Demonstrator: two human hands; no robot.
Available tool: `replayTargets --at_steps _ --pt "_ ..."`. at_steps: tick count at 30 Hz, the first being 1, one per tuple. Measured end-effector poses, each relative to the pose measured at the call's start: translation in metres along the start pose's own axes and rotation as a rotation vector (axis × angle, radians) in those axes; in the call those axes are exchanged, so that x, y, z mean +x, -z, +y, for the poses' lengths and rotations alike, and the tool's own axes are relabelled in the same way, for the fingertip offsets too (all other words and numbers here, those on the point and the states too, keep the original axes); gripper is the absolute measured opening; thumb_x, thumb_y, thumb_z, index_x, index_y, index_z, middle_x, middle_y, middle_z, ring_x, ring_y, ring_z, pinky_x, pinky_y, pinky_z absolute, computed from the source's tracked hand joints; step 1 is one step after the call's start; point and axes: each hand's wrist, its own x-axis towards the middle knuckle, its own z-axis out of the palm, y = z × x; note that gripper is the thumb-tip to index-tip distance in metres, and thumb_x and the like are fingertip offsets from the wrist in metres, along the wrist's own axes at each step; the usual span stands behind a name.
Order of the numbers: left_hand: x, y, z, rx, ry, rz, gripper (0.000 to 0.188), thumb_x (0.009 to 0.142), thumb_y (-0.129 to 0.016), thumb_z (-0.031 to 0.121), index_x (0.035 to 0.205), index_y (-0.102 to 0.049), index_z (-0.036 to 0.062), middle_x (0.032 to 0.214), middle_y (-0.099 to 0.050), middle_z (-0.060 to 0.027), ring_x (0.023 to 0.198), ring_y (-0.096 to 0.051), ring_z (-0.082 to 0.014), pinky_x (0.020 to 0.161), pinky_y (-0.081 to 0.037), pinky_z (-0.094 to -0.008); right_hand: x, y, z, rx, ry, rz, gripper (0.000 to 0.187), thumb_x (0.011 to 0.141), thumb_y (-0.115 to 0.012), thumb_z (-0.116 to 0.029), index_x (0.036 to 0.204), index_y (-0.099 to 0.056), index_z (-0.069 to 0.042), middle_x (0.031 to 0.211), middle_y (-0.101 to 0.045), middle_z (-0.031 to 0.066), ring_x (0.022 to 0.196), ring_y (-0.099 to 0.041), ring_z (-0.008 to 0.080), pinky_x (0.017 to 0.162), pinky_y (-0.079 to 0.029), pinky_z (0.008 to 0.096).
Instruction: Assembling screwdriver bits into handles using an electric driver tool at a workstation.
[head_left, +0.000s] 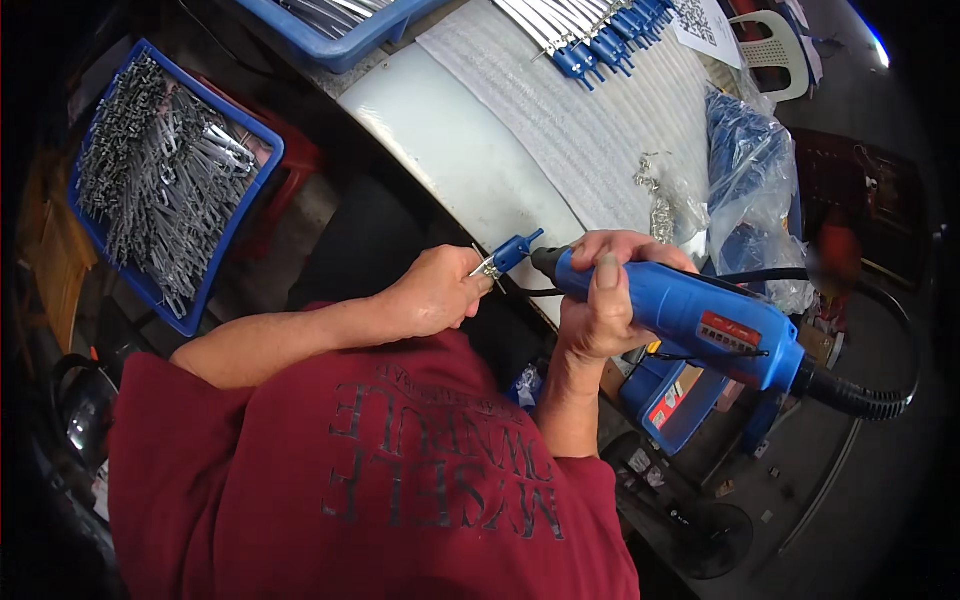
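My left hand (440, 290) is closed around a small metal piece with a blue plastic part (514, 251) sticking out past the fingertips. A blue corded electric screwdriver (690, 315) lies in my right hand (605, 305), thumb on top and fingers wrapped round its body. The tool's black nose points left at the blue part, close beside it; whether they touch I cannot tell. Both hands are held in front of my body at the table's near edge. The rest of the metal piece is hidden inside my left hand.
A blue bin (205, 290) at left holds many metal strips. On the foam-covered table (530, 120) lie a row of blue-ended metal pieces (600, 50) and small screws (660, 215). Another blue bin (345, 55) stands far left of it. Clear plastic bags (750, 180) and a black cable (900, 320) are at right.
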Motion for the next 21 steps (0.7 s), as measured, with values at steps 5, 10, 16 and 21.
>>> replayTargets --at_steps 5,10,16,21 --pt "-0.003 -0.001 0.002 -0.057 -0.004 -0.01 0.017 0.081 -0.042 0.01 0.065 -0.043 0.0038 0.054 -0.045 -0.0002 0.04 -0.039 -0.0054 0.035 -0.031 -0.0198 -0.002 0.002 0.001 -0.013 0.024 0.002 0.039 0.062 -0.054 0.004 0.095 -0.037 -0.008 0.065 -0.046 0.0086 0.05 -0.046 0.0173 0.05 -0.042 0.0301" --pt "0.0 0.0 -0.005 -0.036 -0.043 -0.013 0.017 0.081 -0.042 0.01 0.065 -0.043 0.0039 0.053 -0.044 -0.0001 0.04 -0.039 -0.0052 0.036 -0.03 -0.019 -0.002 0.002 -0.006 0.039 -0.003 -0.035 0.039 0.061 -0.053 0.004 0.095 -0.038 -0.007 0.065 -0.047 0.0085 0.053 -0.046 0.018 0.052 -0.042 0.0304" --pt "-0.002 -0.002 -0.003 -0.012 -0.034 -0.002 0.016 0.08 -0.043 0.011 0.065 -0.045 0.0037 0.054 -0.045 -0.0003 0.041 -0.039 -0.0055 0.037 -0.031 -0.019 0.002 0.004 -0.01 0.107 0.03 -0.026 0.037 0.06 -0.051 0.001 0.095 -0.04 -0.006 0.065 -0.046 0.0081 0.054 -0.047 0.0187 0.055 -0.04 0.0323" --pt "-0.003 -0.002 -0.002 -0.009 -0.024 0.001 0.016 0.08 -0.043 0.011 0.066 -0.046 0.0034 0.054 -0.045 -0.0006 0.041 -0.039 -0.0057 0.037 -0.031 -0.0193 0.0 0.002 -0.007 0.119 0.015 -0.006 0.037 0.06 -0.052 0.0 0.095 -0.04 -0.005 0.065 -0.046 0.0079 0.053 -0.047 0.0186 0.056 -0.041 0.0329"
